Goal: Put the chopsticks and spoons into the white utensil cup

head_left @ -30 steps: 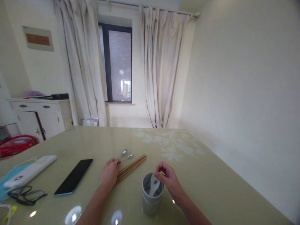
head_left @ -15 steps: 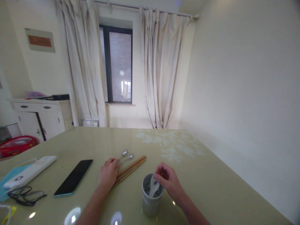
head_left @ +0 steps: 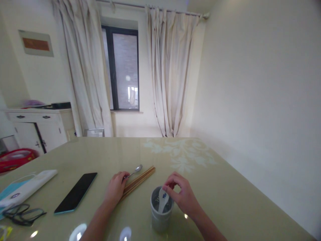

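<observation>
My right hand point(head_left: 184, 192) is closed in a pinch on the top end of a white ceramic soup spoon point(head_left: 163, 201) with a blue mark. The spoon leans inside a grey cylindrical holder point(head_left: 162, 221) that has holes in its bottom. My left hand point(head_left: 116, 187) rests on the table with its fingers closed at the handle of a metal spoon point(head_left: 137, 168), whose bowl points away from me. Several wooden chopsticks point(head_left: 140, 180) lie in a bundle just right of that hand, partly covered by it. Only one metal spoon shows now.
Left on the glossy table point(head_left: 117, 150) lie a black phone point(head_left: 76, 193), a white oblong device point(head_left: 32, 185), a blue mask point(head_left: 11, 190) and dark-framed glasses point(head_left: 23, 214). A wall point(head_left: 250, 100) runs along the right side. A white cabinet point(head_left: 48, 129) stands behind.
The two metal spoon bowls seen apart earlier now show as one. The ceramic spoon stays in the holder under my right hand. The whole view has shifted slightly.
</observation>
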Tool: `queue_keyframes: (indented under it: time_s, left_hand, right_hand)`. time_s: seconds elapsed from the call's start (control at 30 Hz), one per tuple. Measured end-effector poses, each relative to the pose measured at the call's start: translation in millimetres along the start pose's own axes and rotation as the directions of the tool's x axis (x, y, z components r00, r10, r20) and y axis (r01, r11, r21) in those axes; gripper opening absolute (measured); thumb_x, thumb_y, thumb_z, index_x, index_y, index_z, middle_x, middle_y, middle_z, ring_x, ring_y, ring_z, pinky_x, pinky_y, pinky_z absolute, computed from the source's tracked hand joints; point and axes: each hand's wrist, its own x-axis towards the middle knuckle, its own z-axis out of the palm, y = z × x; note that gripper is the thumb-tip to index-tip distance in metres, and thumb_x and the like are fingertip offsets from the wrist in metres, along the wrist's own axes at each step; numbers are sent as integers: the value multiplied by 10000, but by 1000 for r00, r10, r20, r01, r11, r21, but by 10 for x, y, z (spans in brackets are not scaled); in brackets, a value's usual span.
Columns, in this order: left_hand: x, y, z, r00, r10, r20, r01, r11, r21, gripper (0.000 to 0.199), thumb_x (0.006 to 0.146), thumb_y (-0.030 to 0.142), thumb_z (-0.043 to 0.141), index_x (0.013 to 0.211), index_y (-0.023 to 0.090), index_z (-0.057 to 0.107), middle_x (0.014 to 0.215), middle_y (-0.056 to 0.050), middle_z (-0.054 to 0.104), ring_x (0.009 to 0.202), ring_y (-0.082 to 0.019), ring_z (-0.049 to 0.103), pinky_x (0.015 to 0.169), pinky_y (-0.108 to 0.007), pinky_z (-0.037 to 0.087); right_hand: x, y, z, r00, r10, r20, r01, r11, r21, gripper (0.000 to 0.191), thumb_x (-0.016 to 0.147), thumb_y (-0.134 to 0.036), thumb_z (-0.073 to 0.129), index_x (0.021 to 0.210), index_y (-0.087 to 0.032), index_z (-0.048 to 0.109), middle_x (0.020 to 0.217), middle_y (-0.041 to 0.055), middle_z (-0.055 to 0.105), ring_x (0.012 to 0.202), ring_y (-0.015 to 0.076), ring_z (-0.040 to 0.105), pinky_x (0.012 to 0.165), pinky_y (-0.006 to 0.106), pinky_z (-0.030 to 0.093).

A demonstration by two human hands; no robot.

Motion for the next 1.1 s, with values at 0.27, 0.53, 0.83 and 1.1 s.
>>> queue_keyframes:
  time_s: [0.27,0.53,0.83,1.1]
  left_hand:
    - [0,-9,-8,1000,-20,-6,21,998,51,315,1023,231,517,1160,200,798,1216,-103,790,1162,-265,719,1075,-379,533]
    - [-24,61,-54,999,-18,29,15,996,83,357,1049,225,486,1202,224,809,1232,-90,785,1179,-255,714,1081,-365,522]
    - [-25,105,-102,998,-20,59,16,998,63,316,1049,195,502,1114,234,809,1206,-68,788,1170,-233,708,1077,-350,504]
    - [-62,228,-95,995,37,93,-38,999,9,289,1033,208,521,1105,238,799,1186,-61,800,1179,-239,714,1069,-351,527]
  right_hand:
    - [3,-26,-39,994,89,60,-92,994,52,170,812,-346,876,752,-216,784,782,36,712,703,198,668,692,324,532]
    - [21,-74,-67,999,38,38,-39,999,28,243,875,-440,847,764,-230,793,791,35,697,729,197,617,703,320,497]
    - [107,65,-147,941,185,-284,-96,949,300,482,827,-694,810,817,-233,669,684,-2,624,600,173,530,563,293,447]
    - [111,537,-41,817,424,-392,-247,870,426,548,728,-727,851,869,-211,732,721,4,655,630,179,603,627,319,545]
